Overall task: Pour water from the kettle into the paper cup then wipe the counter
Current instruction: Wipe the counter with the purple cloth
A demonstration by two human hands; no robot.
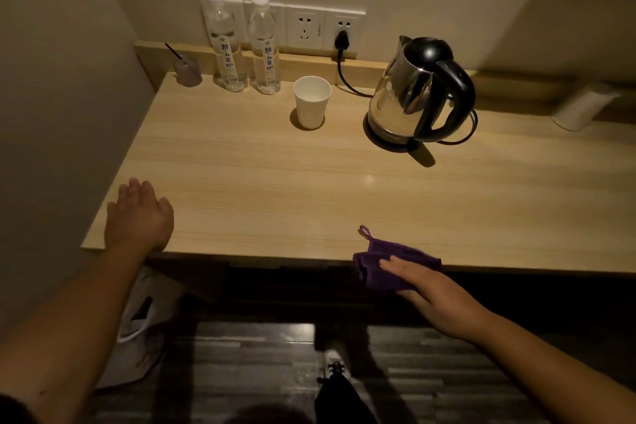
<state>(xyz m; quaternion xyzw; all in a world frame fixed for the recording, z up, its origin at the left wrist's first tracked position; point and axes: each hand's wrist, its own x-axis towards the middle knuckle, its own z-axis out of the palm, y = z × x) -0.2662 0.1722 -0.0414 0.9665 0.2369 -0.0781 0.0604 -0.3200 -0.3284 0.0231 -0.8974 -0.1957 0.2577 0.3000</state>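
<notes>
Dim light falls on your pale wood counter, which runs along the wall and is the biggest thing left to deal with: most of it lies well beyond where the cloth now sits. Your kettle stands upright on its base at the back right, plugged into the wall socket, so the pour looks finished. Your right hand lies flat, fingers stretched out, pressing the purple cloth at the counter's front edge; part of the cloth hangs past that edge. Your left hand rests loosely open on the front left corner, holding nothing. The paper cup stands near the back, left of the kettle and well apart from both hands; liquid seems to show inside, though that is hard to confirm. Wiping appears barely begun or at its near edge.
</notes>
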